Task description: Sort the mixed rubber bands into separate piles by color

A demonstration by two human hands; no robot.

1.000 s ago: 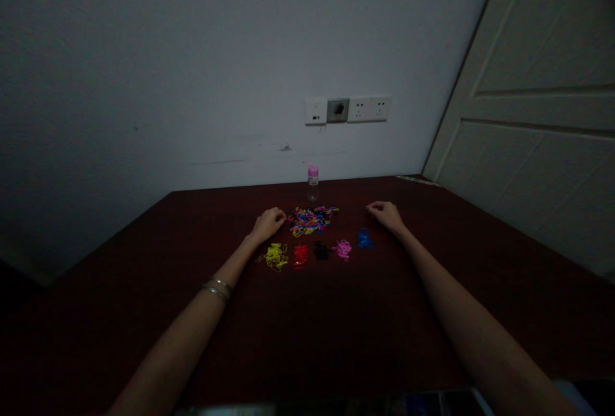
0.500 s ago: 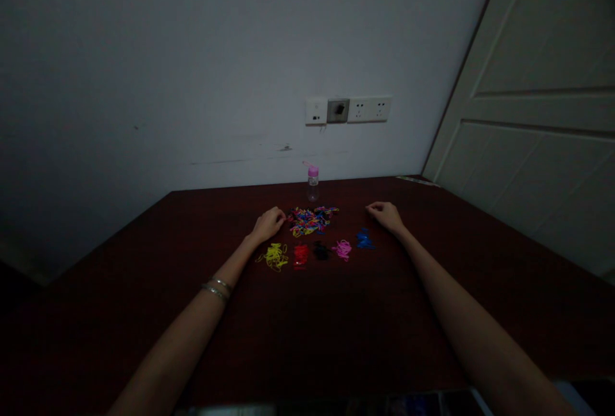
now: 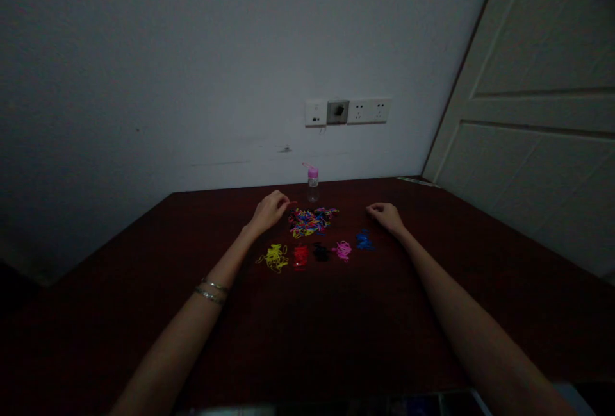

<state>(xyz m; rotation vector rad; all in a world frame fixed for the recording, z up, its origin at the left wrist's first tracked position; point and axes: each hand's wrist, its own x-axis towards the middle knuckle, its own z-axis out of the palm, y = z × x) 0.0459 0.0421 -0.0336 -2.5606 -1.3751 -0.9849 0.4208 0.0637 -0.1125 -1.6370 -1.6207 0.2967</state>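
Observation:
My left hand (image 3: pixel 270 209) pinches a small red rubber band (image 3: pixel 293 202) just above the left side of a mixed, many-coloured pile of rubber bands (image 3: pixel 311 222). My right hand (image 3: pixel 385 215) rests on the table to the right of that pile, fingers curled together; whether anything is between them is hidden. Nearer to me lies a row of single-colour heaps: yellow bands (image 3: pixel 275 257), red bands (image 3: pixel 300 256), black bands (image 3: pixel 320 251), pink bands (image 3: pixel 343 250) and blue bands (image 3: pixel 364 240). The blue heap is closest to my right hand.
A clear bottle with a pink cap (image 3: pixel 313 184) stands upright behind the mixed pile. The dark red table (image 3: pixel 307 332) meets a wall with sockets (image 3: pixel 368 110) at the back. A pale panelled door (image 3: pixel 538 140) is on the right.
My left hand has lifted away from the mixed pile's left edge, moving slightly back, and a red band now shows at its fingertips. My right hand has stayed where it was.

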